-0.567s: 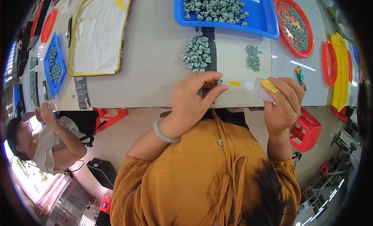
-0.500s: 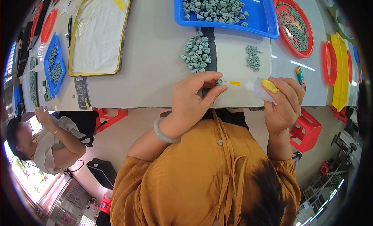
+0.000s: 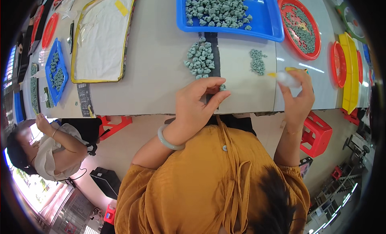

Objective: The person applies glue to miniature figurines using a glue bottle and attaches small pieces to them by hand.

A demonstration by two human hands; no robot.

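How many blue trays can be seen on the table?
2. One large blue tray full of grey-green pieces lies at the top centre. One smaller blue tray lies at the far left. The dark picture rim may hide more.

Blue tray [image 3: 265, 26], heaped with grey-green pieces: far bench [image 3: 157, 69] edge, beyond both grips. Round red dish [image 3: 299, 26] of green bits: touching that tray, beyond the right grip. Yellow-rimmed white mat [image 3: 102, 37]: well outside the left grip. Small blue tray [image 3: 56, 71]: farther out that way. Red stools [image 3: 317, 133]: under the bench.
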